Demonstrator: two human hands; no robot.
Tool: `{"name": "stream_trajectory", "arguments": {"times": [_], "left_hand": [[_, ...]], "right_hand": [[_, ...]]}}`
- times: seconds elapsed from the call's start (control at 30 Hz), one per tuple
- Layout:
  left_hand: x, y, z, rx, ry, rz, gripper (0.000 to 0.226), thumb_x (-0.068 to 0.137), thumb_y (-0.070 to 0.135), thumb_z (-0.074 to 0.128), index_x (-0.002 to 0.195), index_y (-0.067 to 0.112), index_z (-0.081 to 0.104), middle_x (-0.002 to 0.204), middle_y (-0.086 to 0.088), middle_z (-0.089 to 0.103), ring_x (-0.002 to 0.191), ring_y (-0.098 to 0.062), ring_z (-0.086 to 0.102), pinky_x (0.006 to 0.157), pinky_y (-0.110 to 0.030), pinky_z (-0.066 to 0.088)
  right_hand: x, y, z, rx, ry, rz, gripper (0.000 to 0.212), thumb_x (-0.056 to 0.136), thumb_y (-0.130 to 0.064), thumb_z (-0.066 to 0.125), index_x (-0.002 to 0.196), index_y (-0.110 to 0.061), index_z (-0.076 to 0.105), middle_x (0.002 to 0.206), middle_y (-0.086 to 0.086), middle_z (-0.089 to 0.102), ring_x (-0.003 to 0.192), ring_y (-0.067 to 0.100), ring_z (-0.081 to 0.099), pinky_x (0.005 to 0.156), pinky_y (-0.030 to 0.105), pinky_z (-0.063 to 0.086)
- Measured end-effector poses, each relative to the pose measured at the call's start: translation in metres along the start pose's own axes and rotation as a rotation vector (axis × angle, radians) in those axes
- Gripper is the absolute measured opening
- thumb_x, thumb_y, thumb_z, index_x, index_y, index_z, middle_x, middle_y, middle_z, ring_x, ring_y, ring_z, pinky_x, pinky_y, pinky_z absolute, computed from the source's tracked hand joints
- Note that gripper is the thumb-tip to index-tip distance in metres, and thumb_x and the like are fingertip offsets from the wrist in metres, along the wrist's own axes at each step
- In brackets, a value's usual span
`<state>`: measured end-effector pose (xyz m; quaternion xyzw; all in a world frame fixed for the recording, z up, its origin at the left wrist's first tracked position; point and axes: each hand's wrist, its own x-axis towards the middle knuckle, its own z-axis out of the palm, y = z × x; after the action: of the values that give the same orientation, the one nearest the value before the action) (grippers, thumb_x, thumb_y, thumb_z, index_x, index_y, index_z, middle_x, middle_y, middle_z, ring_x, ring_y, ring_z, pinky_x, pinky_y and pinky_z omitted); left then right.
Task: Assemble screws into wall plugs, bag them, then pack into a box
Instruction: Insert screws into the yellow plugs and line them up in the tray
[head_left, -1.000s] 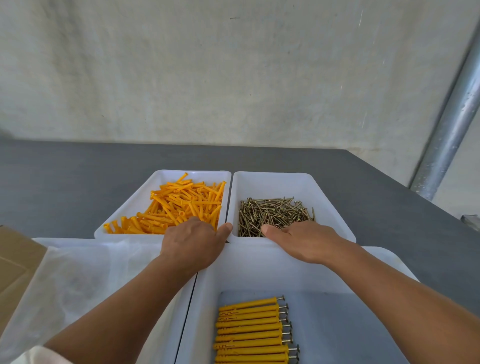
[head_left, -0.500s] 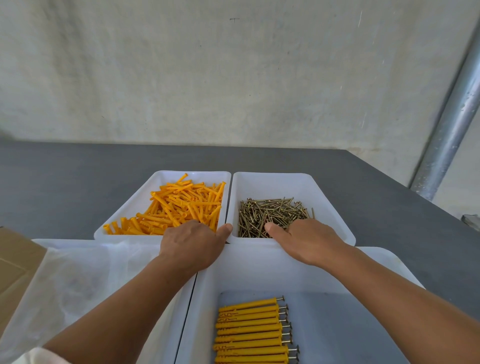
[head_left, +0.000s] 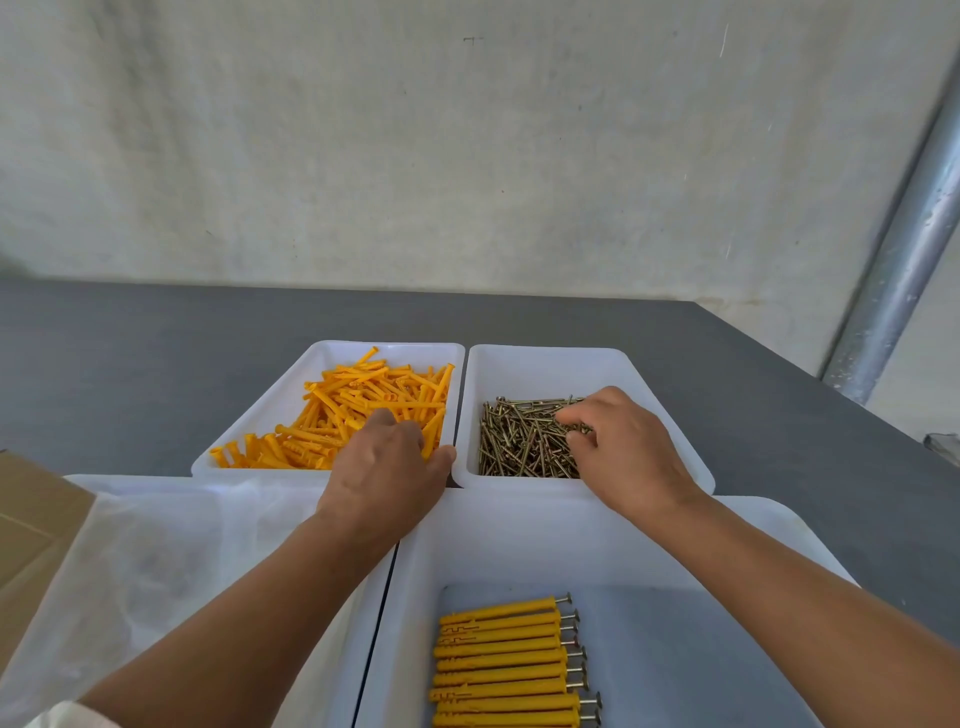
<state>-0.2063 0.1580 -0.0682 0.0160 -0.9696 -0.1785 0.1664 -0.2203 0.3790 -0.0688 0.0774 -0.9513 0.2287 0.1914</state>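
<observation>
- Your left hand (head_left: 384, 473) curls into the orange wall plugs (head_left: 353, 405), right hand (head_left: 628, 452) into the screws (head_left: 514, 441), likely fetching one of each.
- Whether the fingers hold anything, I cannot tell.

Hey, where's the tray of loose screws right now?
In the head view the screw tray sits right of centre, beside the wall plug tray on its left, with the right hand over it.

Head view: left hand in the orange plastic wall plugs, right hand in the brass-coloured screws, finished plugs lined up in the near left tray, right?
No, the head view shows the finished orange screw-fitted plugs lined up in the near right white plastic tray. The left hand and right hand are as stated.
</observation>
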Motion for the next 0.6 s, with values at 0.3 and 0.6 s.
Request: {"name": "stream_trajectory", "arguments": {"times": [0.3, 0.6], "left_hand": [[0.000, 0.002, -0.006, -0.191, 0.210, 0.075, 0.037, 0.083, 0.016, 0.069, 0.120, 0.014, 0.064, 0.120, -0.005, 0.047, 0.092, -0.018, 0.052, 0.077, -0.018, 0.036], [0.000, 0.012, -0.017, -0.453, 0.380, 0.117, 0.015, 0.087, 0.010, 0.067, 0.100, 0.017, 0.073, 0.102, 0.002, 0.056, 0.085, -0.011, 0.056, 0.076, -0.018, 0.039]], "right_hand": [[-0.002, -0.007, -0.005, 0.143, 0.092, -0.007, 0.033, 0.091, -0.006, 0.059, 0.117, -0.025, 0.066, 0.117, -0.011, 0.056, 0.080, 0.011, 0.059, 0.082, 0.020, 0.042], [-0.003, -0.016, -0.010, 0.259, 0.124, -0.029, 0.029, 0.091, -0.006, 0.059, 0.111, -0.027, 0.065, 0.101, -0.017, 0.050, 0.074, 0.007, 0.061, 0.072, 0.015, 0.041]]}}
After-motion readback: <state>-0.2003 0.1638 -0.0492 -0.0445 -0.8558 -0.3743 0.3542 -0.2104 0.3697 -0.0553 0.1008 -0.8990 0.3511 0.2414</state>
